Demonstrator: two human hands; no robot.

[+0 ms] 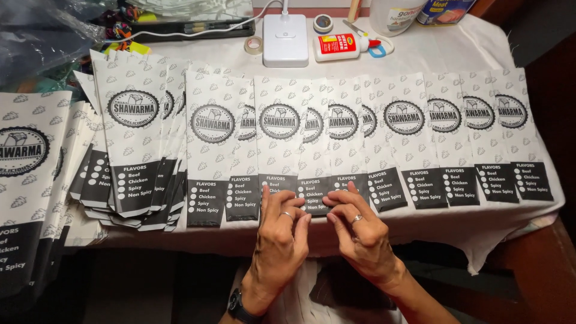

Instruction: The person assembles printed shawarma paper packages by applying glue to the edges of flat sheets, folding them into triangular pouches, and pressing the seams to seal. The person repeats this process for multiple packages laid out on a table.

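Resting together on overlapping paper bags (312, 144), bare hands – left (279, 231), right (360, 231) – glue bottle (342, 45) beyond.

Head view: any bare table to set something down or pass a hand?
Bare cloth strip between the bag row and the white lamp base; another at the front edge beside the right hand. Left side crowded with stacked bags; back edge holds glue bottle, tape.

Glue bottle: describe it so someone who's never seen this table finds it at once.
Start at the white-clothed table and look past the row of printed paper bags to the far edge. Right of the white lamp base lies the glue bottle, on its side: white, red-and-yellow label, red cap pointing right.
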